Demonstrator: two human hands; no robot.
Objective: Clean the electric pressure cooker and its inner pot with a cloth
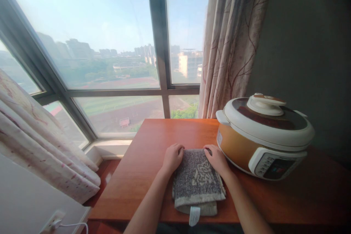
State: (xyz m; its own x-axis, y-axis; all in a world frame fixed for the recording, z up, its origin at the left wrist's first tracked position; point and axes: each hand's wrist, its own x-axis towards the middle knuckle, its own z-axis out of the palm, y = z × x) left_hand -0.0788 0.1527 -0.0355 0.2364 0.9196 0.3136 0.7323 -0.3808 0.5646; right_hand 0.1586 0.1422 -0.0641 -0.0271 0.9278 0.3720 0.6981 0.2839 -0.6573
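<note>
A grey towel (pixel 197 175) with a pale pattern lies folded on the brown wooden table (pixel 153 135). Its lighter underside and a white label (pixel 194 215) stick out at the near edge. At the far left corner of the towel, my left hand (pixel 174 156) is closed, thumb and fingers curled on the cloth. My right hand (pixel 215 157) pinches the far right corner in the same way. Both hands rest low at the tabletop, and some fingertips are hidden behind the towel's far edge.
Close to my right hand stands a white and orange electric cooker (pixel 265 139) with a glass lid and control panel. Behind the table are windows and a patterned curtain (pixel 233 44). Another curtain (pixel 41 139) hangs at left, above a wall socket with a plugged cable (pixel 72 224).
</note>
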